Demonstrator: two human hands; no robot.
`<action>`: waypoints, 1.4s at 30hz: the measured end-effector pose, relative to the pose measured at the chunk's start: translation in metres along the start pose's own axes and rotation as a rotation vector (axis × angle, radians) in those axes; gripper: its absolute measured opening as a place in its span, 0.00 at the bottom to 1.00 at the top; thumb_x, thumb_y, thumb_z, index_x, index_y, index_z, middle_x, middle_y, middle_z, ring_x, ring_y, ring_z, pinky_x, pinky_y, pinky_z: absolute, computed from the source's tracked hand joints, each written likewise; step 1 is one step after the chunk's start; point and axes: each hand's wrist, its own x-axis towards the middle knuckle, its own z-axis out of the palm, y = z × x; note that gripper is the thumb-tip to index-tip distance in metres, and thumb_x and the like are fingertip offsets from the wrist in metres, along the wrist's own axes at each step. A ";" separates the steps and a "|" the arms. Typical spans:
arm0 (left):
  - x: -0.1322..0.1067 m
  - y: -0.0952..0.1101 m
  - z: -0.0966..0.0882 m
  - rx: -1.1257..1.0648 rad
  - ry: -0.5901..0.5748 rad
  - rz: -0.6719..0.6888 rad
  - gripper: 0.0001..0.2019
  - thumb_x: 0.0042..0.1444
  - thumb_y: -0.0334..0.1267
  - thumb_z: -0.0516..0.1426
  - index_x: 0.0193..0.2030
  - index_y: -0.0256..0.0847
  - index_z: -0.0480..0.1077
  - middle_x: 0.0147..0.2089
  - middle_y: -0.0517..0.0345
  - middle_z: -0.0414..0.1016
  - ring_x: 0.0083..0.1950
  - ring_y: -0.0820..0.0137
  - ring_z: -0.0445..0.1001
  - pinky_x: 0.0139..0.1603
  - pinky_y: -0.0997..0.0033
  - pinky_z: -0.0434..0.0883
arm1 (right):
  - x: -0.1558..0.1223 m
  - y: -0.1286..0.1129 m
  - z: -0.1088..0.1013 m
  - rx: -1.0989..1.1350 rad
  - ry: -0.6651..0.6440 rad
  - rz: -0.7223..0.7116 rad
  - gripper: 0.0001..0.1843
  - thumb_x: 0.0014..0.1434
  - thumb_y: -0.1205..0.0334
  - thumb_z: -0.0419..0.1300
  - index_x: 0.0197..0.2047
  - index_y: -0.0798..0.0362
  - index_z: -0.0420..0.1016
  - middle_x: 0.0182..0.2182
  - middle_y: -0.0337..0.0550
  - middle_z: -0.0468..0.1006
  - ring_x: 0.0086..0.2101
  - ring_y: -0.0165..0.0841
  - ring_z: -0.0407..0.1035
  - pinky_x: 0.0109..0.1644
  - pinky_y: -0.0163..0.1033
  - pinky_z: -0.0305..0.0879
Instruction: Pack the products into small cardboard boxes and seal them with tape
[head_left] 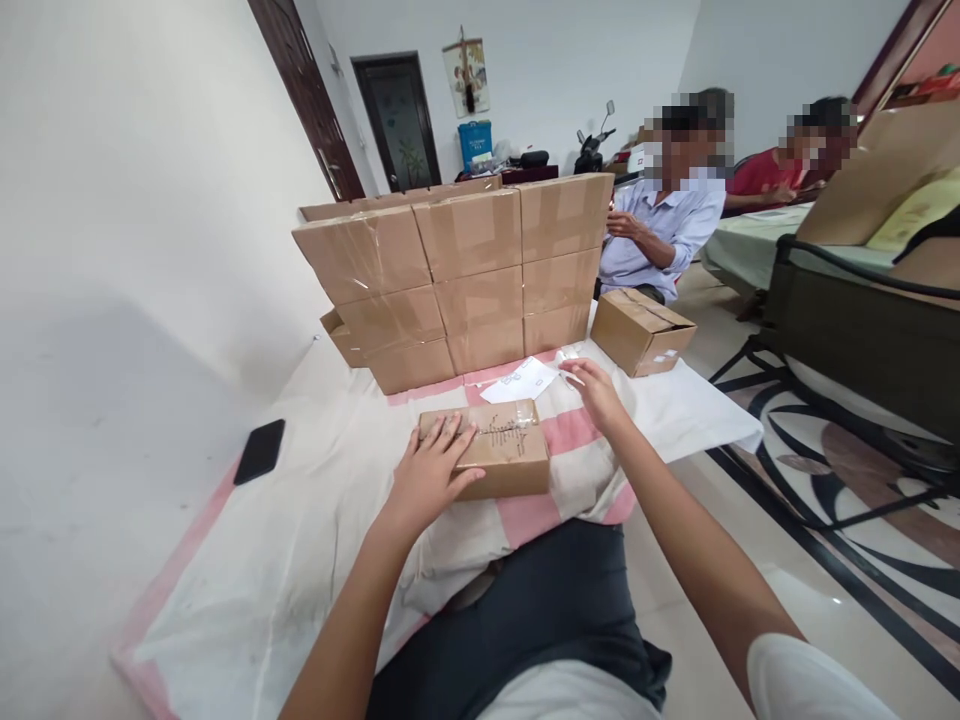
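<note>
Cardboard box (501, 452), small, flat and taped shut, lies on a pink-and-white cloth (525, 515) spread over the floor just in front of the person's lap. Dark handwriting and a strip of clear tape show on its top. The left hand (435, 465) lies palm down on the box's left half, fingers (448, 432) spread flat across the lid and the thumb along the near edge; it presses rather than grips. The right hand (596, 390) reaches past the box's far right corner, apart from it, with its fingers loosely curled and their tips at a small white slip (568, 361) beside a white paper sheet (523, 381); whether they actually pinch the slip cannot be told.

Behind the sheet stands a stack of larger brown cartons (457, 275), three rows high, sealed with tape. One more carton (643, 331) sits alone to the right of the stack, at the cloth's edge. A black phone (259, 451) lies face down on the cloth, well to the left of the box. Beyond the stack a person in a pale blue shirt (664, 235) sits, and farther right another in a red top (765, 172) is at a covered desk (750, 245).
</note>
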 end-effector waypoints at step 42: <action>-0.008 0.008 0.018 -0.013 0.274 -0.067 0.25 0.66 0.52 0.53 0.68 0.54 0.65 0.72 0.52 0.61 0.72 0.48 0.61 0.67 0.37 0.62 | 0.137 0.010 -0.034 -0.675 0.075 0.947 0.19 0.67 0.54 0.61 0.57 0.56 0.71 0.52 0.50 0.75 0.47 0.38 0.73 0.50 0.48 0.75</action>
